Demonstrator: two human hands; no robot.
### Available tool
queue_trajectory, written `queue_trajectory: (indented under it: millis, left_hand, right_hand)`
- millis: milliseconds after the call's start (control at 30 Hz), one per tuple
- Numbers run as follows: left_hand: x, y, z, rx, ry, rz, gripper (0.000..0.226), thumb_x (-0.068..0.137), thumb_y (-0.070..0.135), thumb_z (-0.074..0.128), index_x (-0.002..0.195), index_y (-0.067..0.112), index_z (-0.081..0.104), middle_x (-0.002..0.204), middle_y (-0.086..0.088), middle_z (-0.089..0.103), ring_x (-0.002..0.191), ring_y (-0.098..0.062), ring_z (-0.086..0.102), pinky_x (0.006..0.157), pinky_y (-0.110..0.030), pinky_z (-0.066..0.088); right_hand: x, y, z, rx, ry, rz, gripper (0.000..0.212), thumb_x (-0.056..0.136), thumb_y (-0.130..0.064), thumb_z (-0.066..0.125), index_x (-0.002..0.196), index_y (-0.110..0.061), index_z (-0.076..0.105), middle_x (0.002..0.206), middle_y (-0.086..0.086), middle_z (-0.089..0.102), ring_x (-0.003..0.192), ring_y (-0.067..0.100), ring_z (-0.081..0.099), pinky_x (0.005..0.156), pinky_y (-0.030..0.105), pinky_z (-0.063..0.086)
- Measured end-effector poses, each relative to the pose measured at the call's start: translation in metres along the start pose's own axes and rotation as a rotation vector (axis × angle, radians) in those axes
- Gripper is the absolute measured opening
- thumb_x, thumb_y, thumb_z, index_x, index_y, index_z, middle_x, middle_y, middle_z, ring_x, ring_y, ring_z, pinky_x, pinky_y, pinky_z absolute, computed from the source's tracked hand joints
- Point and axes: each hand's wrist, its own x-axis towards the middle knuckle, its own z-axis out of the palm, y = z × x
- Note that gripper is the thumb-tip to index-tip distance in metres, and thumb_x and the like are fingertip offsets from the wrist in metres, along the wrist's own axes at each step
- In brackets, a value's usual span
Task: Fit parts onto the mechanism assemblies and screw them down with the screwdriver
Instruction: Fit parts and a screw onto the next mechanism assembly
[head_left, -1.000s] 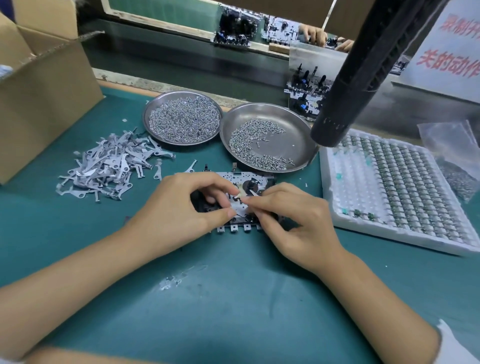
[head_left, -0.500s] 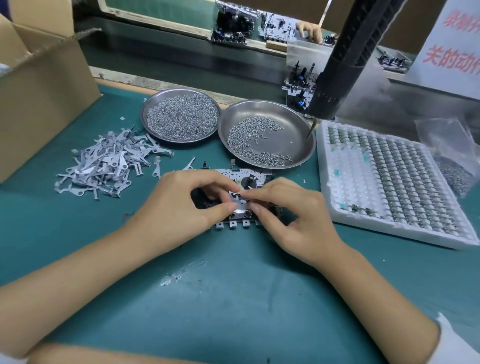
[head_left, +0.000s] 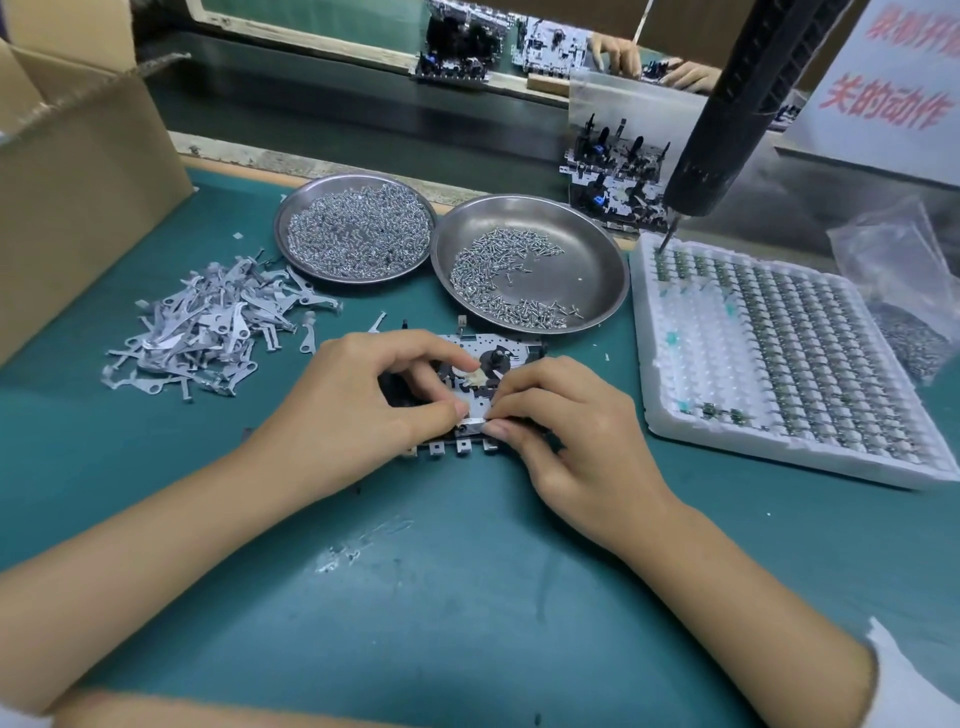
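Mechanism assembly (head_left: 493, 358) lay flat on the teal surface (head_left: 467, 597), just in front of the two screw dishes, mostly covered by both hands. Small metal part (head_left: 474, 422) sat at its near edge, pinched between left hand (head_left: 358, 400) thumb and right hand (head_left: 566, 431) fingertips; all fingers curled in tight, likely seating the part, though the exact hole was hidden. To do it well: keep the assembly flat, line the part's hole over the boss, press until flush, hold with left before reaching for a screw from the near dish (head_left: 597, 270). Hanging screwdriver (head_left: 727, 119) was untouched, tip over the white tray (head_left: 675, 395). Loose lever parts (head_left: 208, 322) piled to the left.
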Motion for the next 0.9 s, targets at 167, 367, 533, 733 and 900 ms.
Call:
queue_trajectory:
  millis: [167,367,533,733,900]
  left_hand:
    - [0.0028,-0.0015,-0.0028,0.010,-0.029,0.018,0.032,0.073,0.012,0.077,0.094,0.036,0.070,0.069,0.012,0.071,0.065,0.000,0.060,0.069,-0.013,0.046]
    - [0.0038,-0.0033,-0.0031,-0.002,-0.043,0.023,0.030,0.073,0.016,0.078,0.096,0.035,0.070,0.072,0.012,0.072,0.068,-0.011,0.064,0.069,-0.017,0.049]
    - [0.0050,-0.0055,-0.0062,-0.038,-0.073,0.024,0.031,0.074,0.015,0.078,0.096,0.034,0.070,0.074,0.008,0.073,0.057,-0.009,0.060,0.059,-0.016,0.049]
    - [0.0050,-0.0074,-0.0042,-0.049,-0.072,0.038,0.029,0.073,0.020,0.078,0.097,0.034,0.070,0.076,0.009,0.073,0.064,-0.007,0.062,0.066,-0.019,0.051]
    - [0.0035,-0.0057,-0.0042,-0.002,-0.058,0.120,0.028,0.073,0.023,0.078,0.098,0.032,0.070,0.080,0.010,0.072,0.073,-0.010,0.062,0.074,-0.022,0.051]
  right_hand:
    - [0.0001,-0.0017,0.0014,0.022,0.030,0.043,0.004,0.079,-0.006,0.071,0.077,-0.003,0.072,0.084,0.004,0.066,0.076,0.025,0.059,0.070,0.033,0.048]
    - [0.0022,-0.0006,0.0005,0.228,0.092,0.160,0.009,0.081,-0.004,0.068,0.076,0.001,0.072,0.081,0.006,0.066,0.074,0.014,0.059,0.072,0.019,0.043]
    - [0.0047,0.0012,-0.0040,0.385,0.127,0.281,0.009,0.084,-0.004,0.068,0.079,0.002,0.072,0.080,0.010,0.066,0.077,0.020,0.061,0.074,0.030,0.049]
    - [0.0051,0.0011,-0.0039,0.419,0.137,0.317,0.008,0.084,-0.002,0.068,0.078,-0.001,0.072,0.079,0.010,0.066,0.076,0.020,0.061,0.072,0.035,0.049]
    - [0.0060,0.0012,-0.0025,0.409,0.155,0.303,0.008,0.083,-0.002,0.068,0.077,0.000,0.072,0.079,0.010,0.066,0.076,0.021,0.061,0.072,0.035,0.049]
